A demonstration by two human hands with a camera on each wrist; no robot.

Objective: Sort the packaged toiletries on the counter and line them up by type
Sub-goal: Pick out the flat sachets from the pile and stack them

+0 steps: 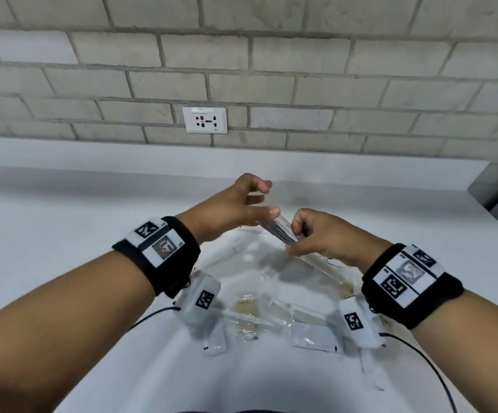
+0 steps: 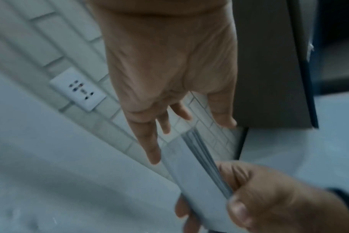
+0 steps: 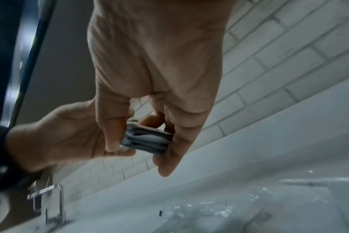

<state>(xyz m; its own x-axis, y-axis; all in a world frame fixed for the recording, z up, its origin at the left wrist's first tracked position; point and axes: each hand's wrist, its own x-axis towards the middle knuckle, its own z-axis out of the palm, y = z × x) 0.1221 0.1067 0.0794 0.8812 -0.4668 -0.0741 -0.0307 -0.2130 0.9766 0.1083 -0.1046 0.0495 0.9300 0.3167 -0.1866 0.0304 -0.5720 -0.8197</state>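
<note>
My right hand (image 1: 294,238) pinches a stack of flat white sachets (image 1: 280,231) above the counter, thumb on one side and fingers on the other; the stack's edges (image 3: 147,140) show in the right wrist view. My left hand (image 1: 261,201) is spread beside it, with a straight fingertip touching the stack's far end (image 2: 197,165). Below my hands lies a loose pile of packaged toiletries: a white sachet (image 1: 316,338), another white sachet (image 1: 215,341), a clear packet with a yellowish item (image 1: 246,308) and a packaged comb (image 1: 310,317).
The white counter (image 1: 63,219) runs back to a grey brick wall with a socket (image 1: 205,120). A grey pillar (image 1: 495,186) stands at the right end. A chrome faucet (image 3: 50,203) shows in the right wrist view. Thin black cables hang from both wristbands.
</note>
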